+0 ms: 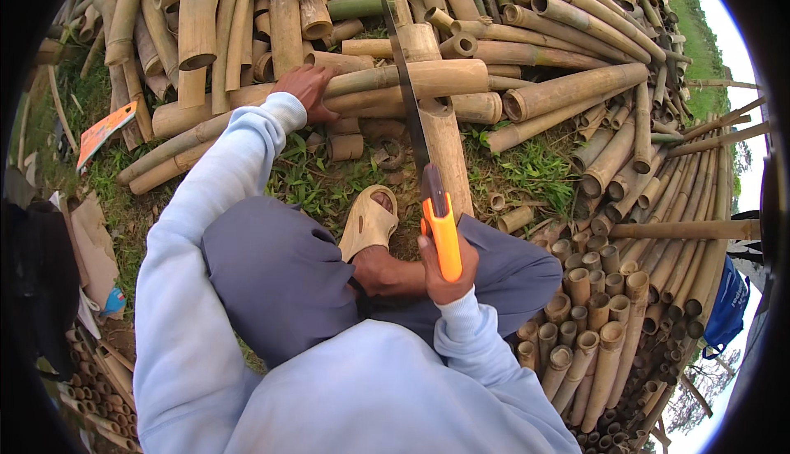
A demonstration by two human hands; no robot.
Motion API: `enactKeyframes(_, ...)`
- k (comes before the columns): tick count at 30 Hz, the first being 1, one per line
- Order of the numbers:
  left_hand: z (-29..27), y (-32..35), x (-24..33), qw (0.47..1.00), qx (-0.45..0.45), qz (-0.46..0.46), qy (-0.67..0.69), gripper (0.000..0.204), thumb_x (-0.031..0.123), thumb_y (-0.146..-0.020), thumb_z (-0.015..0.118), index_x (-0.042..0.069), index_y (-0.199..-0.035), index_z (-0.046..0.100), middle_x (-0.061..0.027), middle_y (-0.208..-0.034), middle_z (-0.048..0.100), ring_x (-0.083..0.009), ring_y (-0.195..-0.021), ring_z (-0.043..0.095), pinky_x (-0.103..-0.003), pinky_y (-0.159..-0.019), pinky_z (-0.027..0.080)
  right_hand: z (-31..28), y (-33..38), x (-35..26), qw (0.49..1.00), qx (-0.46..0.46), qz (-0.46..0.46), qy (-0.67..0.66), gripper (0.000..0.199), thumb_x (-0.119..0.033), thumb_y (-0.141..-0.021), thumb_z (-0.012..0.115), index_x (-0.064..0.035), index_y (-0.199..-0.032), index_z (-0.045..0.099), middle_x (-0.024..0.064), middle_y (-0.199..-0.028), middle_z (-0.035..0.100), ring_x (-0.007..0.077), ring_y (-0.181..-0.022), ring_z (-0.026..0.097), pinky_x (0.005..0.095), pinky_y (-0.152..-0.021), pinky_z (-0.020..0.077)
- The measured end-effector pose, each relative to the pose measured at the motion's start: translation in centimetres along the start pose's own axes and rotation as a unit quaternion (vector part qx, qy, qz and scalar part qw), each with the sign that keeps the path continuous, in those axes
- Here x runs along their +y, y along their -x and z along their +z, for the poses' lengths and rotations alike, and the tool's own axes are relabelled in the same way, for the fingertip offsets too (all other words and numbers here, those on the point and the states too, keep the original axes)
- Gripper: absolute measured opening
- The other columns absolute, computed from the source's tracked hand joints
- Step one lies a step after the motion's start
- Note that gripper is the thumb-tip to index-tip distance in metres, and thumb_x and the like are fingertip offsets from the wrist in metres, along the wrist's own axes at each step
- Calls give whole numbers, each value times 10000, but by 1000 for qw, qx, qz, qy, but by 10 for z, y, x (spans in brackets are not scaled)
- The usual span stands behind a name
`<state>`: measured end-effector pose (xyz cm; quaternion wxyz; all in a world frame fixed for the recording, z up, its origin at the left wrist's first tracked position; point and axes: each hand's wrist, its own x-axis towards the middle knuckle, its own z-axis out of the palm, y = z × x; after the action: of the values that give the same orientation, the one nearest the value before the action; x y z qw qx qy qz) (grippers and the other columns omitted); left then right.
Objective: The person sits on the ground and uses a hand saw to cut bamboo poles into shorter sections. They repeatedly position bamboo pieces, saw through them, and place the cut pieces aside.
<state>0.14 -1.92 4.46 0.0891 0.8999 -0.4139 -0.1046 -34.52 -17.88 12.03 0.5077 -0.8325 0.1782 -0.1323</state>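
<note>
My right hand [451,273] grips the orange handle of a hand saw [445,238]. Its long dark blade points away from me and crosses over a bamboo pole [453,79]; whether the teeth touch it I cannot tell. My left hand [306,92] is closed over the bamboo to the left of the blade, the thumb on the near side. Beneath the pole, a thick bamboo log [444,154] runs lengthwise toward me. My sandalled foot [368,222] stands on the ground just left of that log.
Cut bamboo [286,34] is heaped along the far side. More short bamboo pieces [588,322] stand bundled at the right, near a blue bag [728,306]. An orange sheet [107,132] lies at the left. Grass [527,178] grows around the log.
</note>
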Motion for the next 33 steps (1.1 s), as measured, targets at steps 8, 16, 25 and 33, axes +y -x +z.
enactKeyframes(8,6,-10,6,1000,20,-3,-2,822,448,-710,863,94,-1391,568,-196,-1175,702,-375,-1152,637,-453,-1043,496,10,-79,24,991,19,57,-122,248,-87,-945,722,33,-1159,685,97,-812,693,169,-724,658,300,-684,522)
enactKeyframes(16,0,0,1,999,14,-9,-29,837,483,-702,844,105,-1397,572,-182,-1152,706,-352,-1141,640,-427,-1073,449,-12,26,-1,1000,-10,7,22,432,-45,-909,711,39,-1327,642,184,-983,754,262,-903,762,326,-805,569)
enactKeyframes(25,1,-14,8,999,-6,-21,-36,766,491,-692,848,54,-1273,609,-206,-1162,712,-359,-1133,656,-431,-1097,427,17,-65,20,1000,1,0,-24,126,-51,-960,694,33,-1048,662,66,-770,635,146,-664,558,308,-634,476)
enactKeyframes(33,-4,-5,6,999,-22,-37,-26,722,486,-712,847,42,-1232,615,-203,-1157,719,-358,-1102,671,-438,-1088,423,-32,49,-8,997,-31,-18,68,444,-32,-909,686,23,-1347,634,217,-1050,750,327,-964,770,342,-842,578)
